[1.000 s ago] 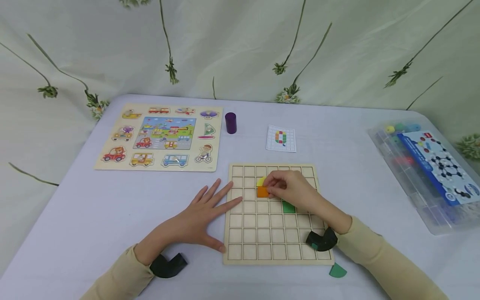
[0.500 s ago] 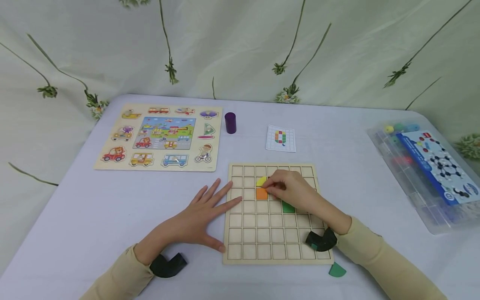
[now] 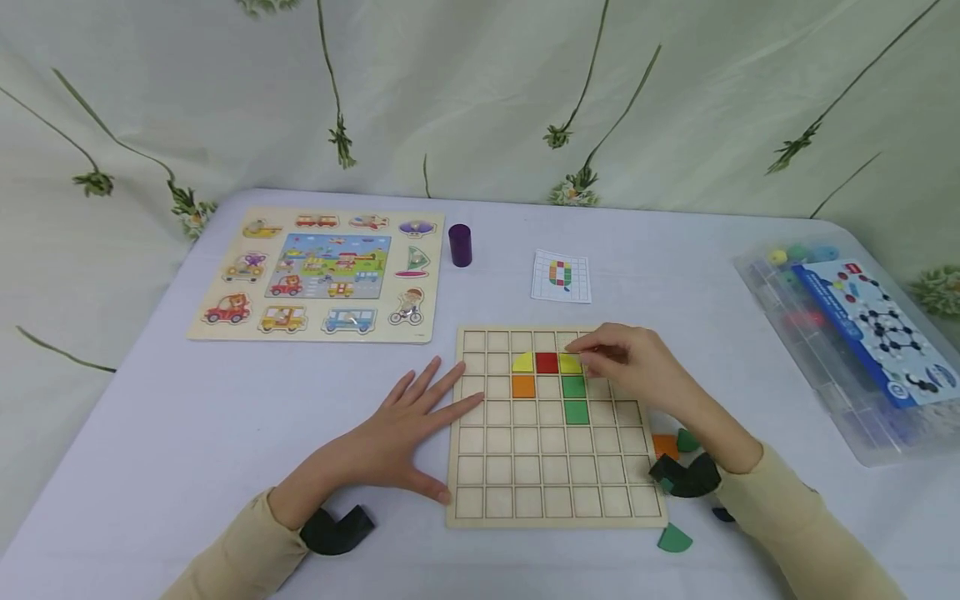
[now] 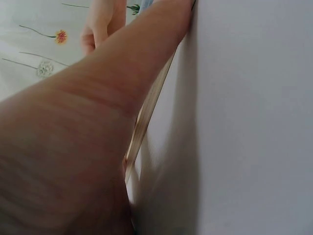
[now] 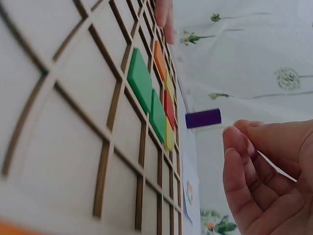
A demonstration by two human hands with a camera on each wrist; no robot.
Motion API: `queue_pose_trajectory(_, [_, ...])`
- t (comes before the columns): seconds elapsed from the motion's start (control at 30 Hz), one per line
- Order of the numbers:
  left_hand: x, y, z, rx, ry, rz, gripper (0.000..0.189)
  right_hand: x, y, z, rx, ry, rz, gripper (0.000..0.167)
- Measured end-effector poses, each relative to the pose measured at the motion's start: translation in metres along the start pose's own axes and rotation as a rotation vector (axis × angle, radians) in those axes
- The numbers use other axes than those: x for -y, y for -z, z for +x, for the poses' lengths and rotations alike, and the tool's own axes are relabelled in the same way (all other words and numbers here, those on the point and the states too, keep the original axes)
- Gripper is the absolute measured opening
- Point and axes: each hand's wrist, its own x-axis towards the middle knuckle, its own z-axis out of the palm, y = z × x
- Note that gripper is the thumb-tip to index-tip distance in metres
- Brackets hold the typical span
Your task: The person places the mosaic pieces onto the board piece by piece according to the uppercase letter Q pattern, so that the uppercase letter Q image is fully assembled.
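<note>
My left hand [image 3: 397, 433] lies with fingers spread, fingertips on the left edge of the wooden grid board [image 3: 528, 471]. My right hand [image 3: 637, 362] hovers at the board's upper right, fingers loosely bent; the right wrist view shows nothing between thumb and fingers. Just left of its fingertips is a yellow quarter-round tile [image 3: 569, 364]. The top row also has a red square tile [image 3: 547, 363] and another yellow quarter-round tile [image 3: 522, 363]. Below sit an orange square tile [image 3: 523, 387] and two green square tiles [image 3: 576, 412], flat in the grid.
Beside the board's right edge lie an orange tile [image 3: 665, 447] and green quarter-round pieces [image 3: 675, 539]. Behind the board are a pattern card [image 3: 561, 277] and a purple cylinder [image 3: 461, 246]. A vehicle puzzle [image 3: 322, 275] lies at left, a clear plastic case [image 3: 847, 408] at right.
My right hand has left the orange tile and moved right, uncovering the red, right yellow and upper green tiles, plus pieces beside the board. The orange tile has shifted slightly. My left hand stays put.
</note>
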Motion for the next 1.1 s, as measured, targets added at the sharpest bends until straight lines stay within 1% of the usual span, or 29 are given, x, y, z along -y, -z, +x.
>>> queue_pose_trajectory(0.1, [0.001, -0.001, 0.000, 0.003, 0.004, 0.007, 0.111, -0.010, 0.019, -0.020, -0.059, -0.013, -0.001, 0.019])
queue_pose_trajectory(0.23, [0.000, 0.001, 0.000, 0.006, 0.009, 0.002, 0.111, -0.023, 0.036, -0.052, -0.118, -0.053, -0.045, 0.019])
queue_pose_trajectory(0.37, [-0.001, 0.002, -0.001, 0.006, 0.007, -0.002, 0.111, -0.035, 0.042, -0.079, -0.134, -0.114, -0.078, 0.020])
queue_pose_trajectory(0.5, [-0.001, 0.002, 0.000, 0.005, 0.004, 0.001, 0.111, -0.045, 0.040, -0.099, -0.138, -0.141, -0.061, 0.020])
queue_pose_trajectory(0.6, [-0.001, 0.002, 0.001, 0.004, 0.001, 0.000, 0.110, -0.051, 0.038, -0.107, -0.138, -0.168, -0.023, 0.020])
queue_pose_trajectory(0.7, [-0.002, 0.002, 0.000, 0.003, 0.003, -0.007, 0.110, -0.054, 0.035, -0.111, -0.132, -0.168, 0.014, 0.020])
queue_pose_trajectory(0.87, [-0.002, 0.002, 0.000, 0.004, 0.005, -0.008, 0.110, -0.058, 0.028, -0.113, -0.134, -0.112, 0.039, 0.022])
queue_pose_trajectory(1.0, [0.000, 0.001, 0.001, 0.005, 0.004, 0.005, 0.110, -0.058, 0.024, -0.114, -0.132, -0.083, -0.022, 0.026])
queue_pose_trajectory(1.1, [0.000, 0.001, 0.001, 0.001, 0.003, 0.003, 0.111, -0.056, 0.020, -0.115, -0.112, -0.073, -0.103, 0.033])
